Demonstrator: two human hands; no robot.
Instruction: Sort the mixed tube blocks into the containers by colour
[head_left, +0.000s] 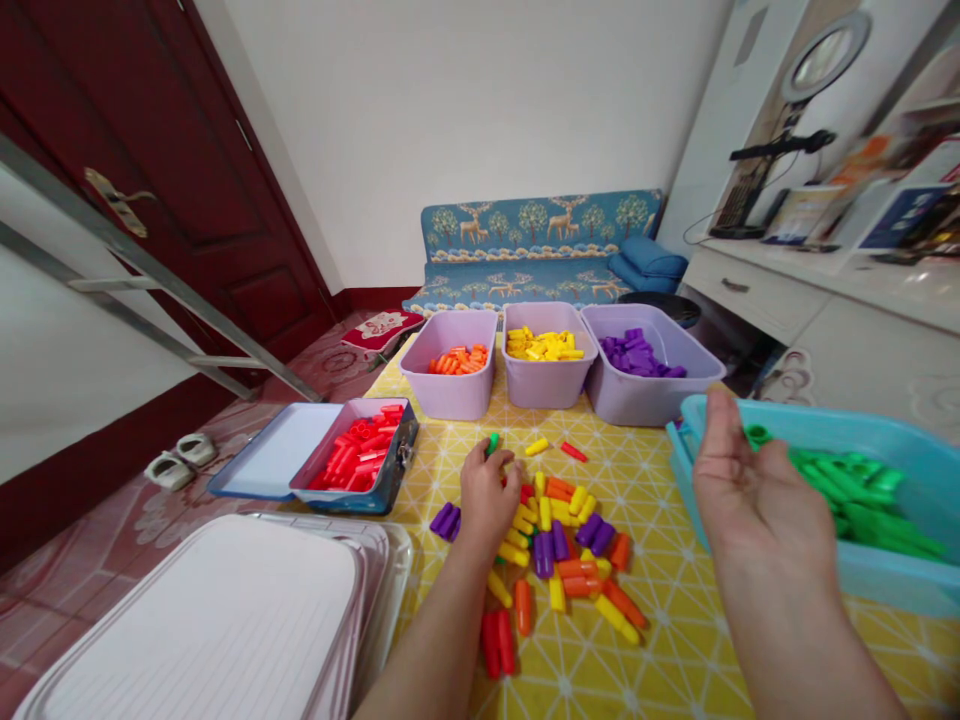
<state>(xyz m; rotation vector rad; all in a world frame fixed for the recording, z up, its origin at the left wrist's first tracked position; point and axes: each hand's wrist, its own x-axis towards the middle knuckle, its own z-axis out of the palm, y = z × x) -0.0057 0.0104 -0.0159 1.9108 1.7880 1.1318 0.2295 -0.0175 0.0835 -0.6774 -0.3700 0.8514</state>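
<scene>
My left hand point(487, 495) rests over a heap of mixed plastic pieces point(559, 555) on the yellow tablecloth point(660, 640), its fingers pinched on a green piece point(492, 443). My right hand point(750, 490) hovers at the rim of a blue bin point(885, 580) full of green pieces point(855, 495), palm up, fingers loosely spread, holding nothing. The heap holds orange, yellow, purple and red pieces.
Three lilac bins stand at the table's far side, with orange pieces point(457, 360), yellow pieces point(544, 345) and purple pieces point(637, 355). An open tin point(352, 455) holds red pieces. A white lidded container point(217, 620) sits near left. A ladder point(150, 270), door and sofa lie beyond.
</scene>
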